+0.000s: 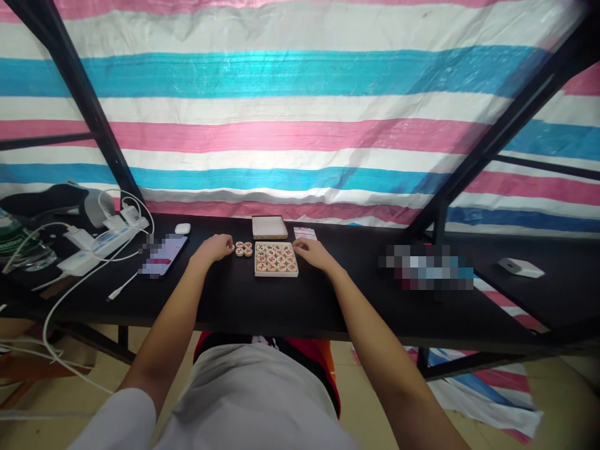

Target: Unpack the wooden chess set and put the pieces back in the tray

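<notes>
Chess pieces fill the wooden box on the black tabletop, with four loose pieces just left of it. My left hand, curled, lies beside those four. My right hand touches the box's far right corner. Whether either grips a piece I cannot tell.

Makeshift workstation: black table on a dark metal frame, enclosed by striped tarpaulin, power strip at far left.
</notes>
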Tool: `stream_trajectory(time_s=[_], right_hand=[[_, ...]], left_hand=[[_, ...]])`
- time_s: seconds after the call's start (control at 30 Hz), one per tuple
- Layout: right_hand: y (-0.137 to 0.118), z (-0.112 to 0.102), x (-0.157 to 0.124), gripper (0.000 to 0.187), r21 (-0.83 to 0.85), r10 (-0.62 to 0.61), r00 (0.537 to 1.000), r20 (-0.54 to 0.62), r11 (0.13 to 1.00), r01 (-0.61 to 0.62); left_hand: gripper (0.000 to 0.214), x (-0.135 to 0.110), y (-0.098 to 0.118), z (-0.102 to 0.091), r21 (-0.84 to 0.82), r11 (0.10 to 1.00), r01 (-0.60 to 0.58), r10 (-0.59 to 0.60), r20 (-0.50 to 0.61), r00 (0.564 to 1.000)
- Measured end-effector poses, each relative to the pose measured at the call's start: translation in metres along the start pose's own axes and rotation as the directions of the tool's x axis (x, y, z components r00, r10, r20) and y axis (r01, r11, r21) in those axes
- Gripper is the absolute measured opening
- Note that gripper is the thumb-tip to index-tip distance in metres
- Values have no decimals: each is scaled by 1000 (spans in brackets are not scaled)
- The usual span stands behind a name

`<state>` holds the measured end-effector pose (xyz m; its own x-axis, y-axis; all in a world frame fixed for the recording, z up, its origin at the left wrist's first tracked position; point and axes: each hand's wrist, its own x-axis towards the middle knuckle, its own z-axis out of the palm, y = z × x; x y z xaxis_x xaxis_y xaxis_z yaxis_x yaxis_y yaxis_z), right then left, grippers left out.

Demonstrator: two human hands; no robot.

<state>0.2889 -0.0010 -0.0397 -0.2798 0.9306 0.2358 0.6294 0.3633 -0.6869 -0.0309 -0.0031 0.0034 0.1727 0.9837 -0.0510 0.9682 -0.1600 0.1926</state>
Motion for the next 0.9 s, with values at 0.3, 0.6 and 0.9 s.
stream_trajectory(time_s=[0.3,0.6,0.9], right_hand=[[0,0,1,20,-12,10,1000,5,1000,-10],[-4,-1,0,20,-36,19,1000,7,999,-18],[-2,0,1,27,-47,-24,1000,6,999,24]], left_hand=[[27,-9,34,0,-190,917,-350,267,-358,894],[25,-7,57,21,-113,860,-498,474,-183,861],[26,-9,20,-4,-163,979,-125,129,10,992]])
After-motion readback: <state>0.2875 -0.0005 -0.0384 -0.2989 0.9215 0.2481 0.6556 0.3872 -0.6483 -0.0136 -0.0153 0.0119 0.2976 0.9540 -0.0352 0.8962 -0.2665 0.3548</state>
